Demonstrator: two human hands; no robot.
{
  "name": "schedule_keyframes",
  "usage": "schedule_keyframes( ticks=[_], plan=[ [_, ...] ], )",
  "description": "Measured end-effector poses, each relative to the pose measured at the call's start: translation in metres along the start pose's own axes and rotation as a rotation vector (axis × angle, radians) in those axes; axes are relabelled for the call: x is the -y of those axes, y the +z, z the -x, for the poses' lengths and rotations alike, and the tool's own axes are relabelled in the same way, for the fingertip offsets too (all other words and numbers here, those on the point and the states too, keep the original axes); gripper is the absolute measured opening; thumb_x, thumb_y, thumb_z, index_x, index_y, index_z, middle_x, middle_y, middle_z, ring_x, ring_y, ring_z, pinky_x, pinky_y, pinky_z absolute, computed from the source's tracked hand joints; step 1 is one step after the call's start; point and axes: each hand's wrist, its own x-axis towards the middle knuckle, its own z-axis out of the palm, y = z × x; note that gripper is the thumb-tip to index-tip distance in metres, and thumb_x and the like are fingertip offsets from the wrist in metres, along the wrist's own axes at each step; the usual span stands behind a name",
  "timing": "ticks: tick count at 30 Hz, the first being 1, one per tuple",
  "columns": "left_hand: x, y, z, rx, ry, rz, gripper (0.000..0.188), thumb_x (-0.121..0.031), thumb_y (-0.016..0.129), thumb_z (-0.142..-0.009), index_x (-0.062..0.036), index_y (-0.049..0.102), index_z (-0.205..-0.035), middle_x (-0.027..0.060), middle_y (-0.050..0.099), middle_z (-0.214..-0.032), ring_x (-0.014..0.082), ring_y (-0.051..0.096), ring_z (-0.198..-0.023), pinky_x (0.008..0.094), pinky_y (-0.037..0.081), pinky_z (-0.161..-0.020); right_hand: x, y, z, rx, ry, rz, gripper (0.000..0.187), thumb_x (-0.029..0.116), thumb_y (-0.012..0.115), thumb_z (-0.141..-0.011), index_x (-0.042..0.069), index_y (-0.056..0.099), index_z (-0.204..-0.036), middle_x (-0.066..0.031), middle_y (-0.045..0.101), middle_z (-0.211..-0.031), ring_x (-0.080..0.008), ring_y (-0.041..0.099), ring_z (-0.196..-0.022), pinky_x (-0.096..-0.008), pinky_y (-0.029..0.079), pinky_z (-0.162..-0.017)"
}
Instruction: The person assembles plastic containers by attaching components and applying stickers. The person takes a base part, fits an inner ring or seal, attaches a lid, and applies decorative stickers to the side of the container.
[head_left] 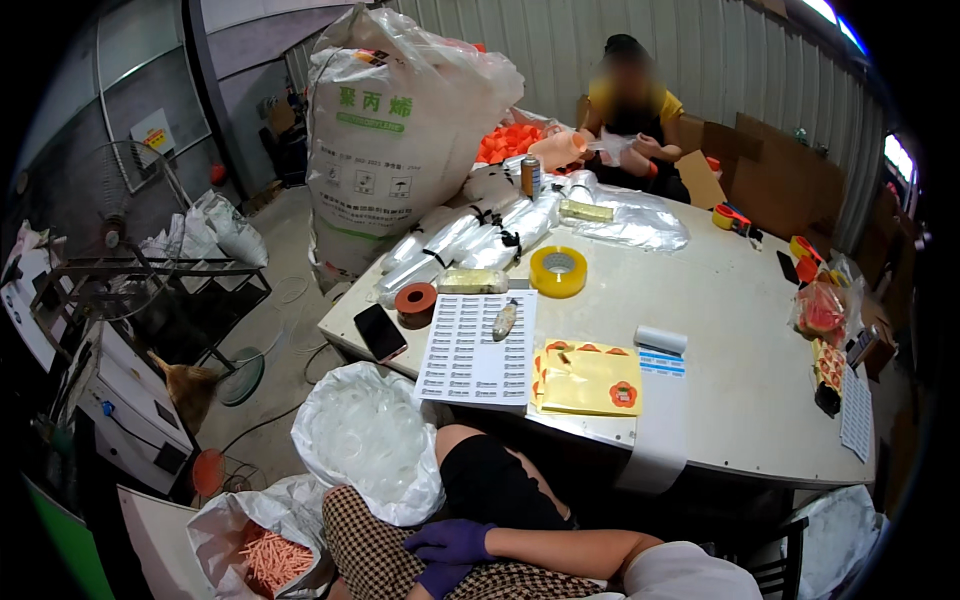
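Both hands wear purple gloves and rest in my lap, on a brown-and-black checked cloth point(375, 535). My right hand point(452, 541) lies flat with its fingers stretched out, holding nothing that I can see. It lies across my left hand point(441, 578), whose fingers are hidden beneath it. Just beyond my lap stands a white bag point(428, 497) full of clear plastic rings point(370, 430). To the left of my hands, another white bag point(215, 520) holds pink sticks point(275, 562).
On the table point(740, 340) are a label sheet point(460, 365), yellow cards point(590, 380), a yellow tape roll point(558, 272), a phone point(380, 331) and plastic-film bundles point(480, 235). A large white sack point(375, 150) stands at left. Another person point(635, 110) sits across the table.
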Motion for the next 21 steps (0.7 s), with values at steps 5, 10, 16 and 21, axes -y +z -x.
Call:
schedule_keyframes(
  ticks=[5,10,16,21],
  plan=[
    [-0.091,-0.046,0.037,0.073,0.003,0.007,0.049,-0.039,0.046,-0.102,-0.0081,0.056,-0.139,0.0241,0.055,-0.14,0.0355,0.053,-0.13,0.043,0.041,-0.109,-0.01,-0.003,0.01,0.023,0.043,0.03,0.042,0.033,0.054,-0.101,0.012,0.06,-0.136,-0.0167,0.064,-0.13,-0.0324,0.061,-0.121,-0.0395,0.045,-0.105],
    [-0.038,-0.039,0.036,0.019,0.035,-0.025,0.047,-0.037,0.044,-0.103,-0.009,0.057,-0.139,0.0231,0.055,-0.141,0.0351,0.053,-0.129,0.043,0.042,-0.109,-0.001,0.002,-0.014,0.058,-0.036,0.043,0.043,0.034,0.053,-0.102,0.012,0.059,-0.138,-0.015,0.064,-0.132,-0.0306,0.06,-0.123,-0.0385,0.044,-0.107],
    [-0.158,-0.102,0.023,-0.055,0.102,0.036,0.047,-0.036,0.046,-0.102,-0.0089,0.055,-0.14,0.0224,0.054,-0.141,0.0355,0.054,-0.127,0.0431,0.041,-0.108,-0.035,0.012,-0.01,0.022,-0.024,0.056,0.041,0.037,0.052,-0.102,0.013,0.063,-0.133,-0.0143,0.066,-0.129,-0.031,0.063,-0.119,-0.0387,0.047,-0.104],
    [-0.173,-0.116,0.007,-0.056,0.147,0.034,0.047,-0.034,0.048,-0.101,-0.0073,0.054,-0.139,0.0226,0.055,-0.14,0.035,0.054,-0.127,0.0429,0.042,-0.108,0.0,0.001,0.007,-0.065,-0.013,0.174,0.042,0.039,0.052,-0.1,0.01,0.068,-0.126,-0.0189,0.07,-0.117,-0.0353,0.065,-0.11,-0.0421,0.048,-0.101]
  ],
)
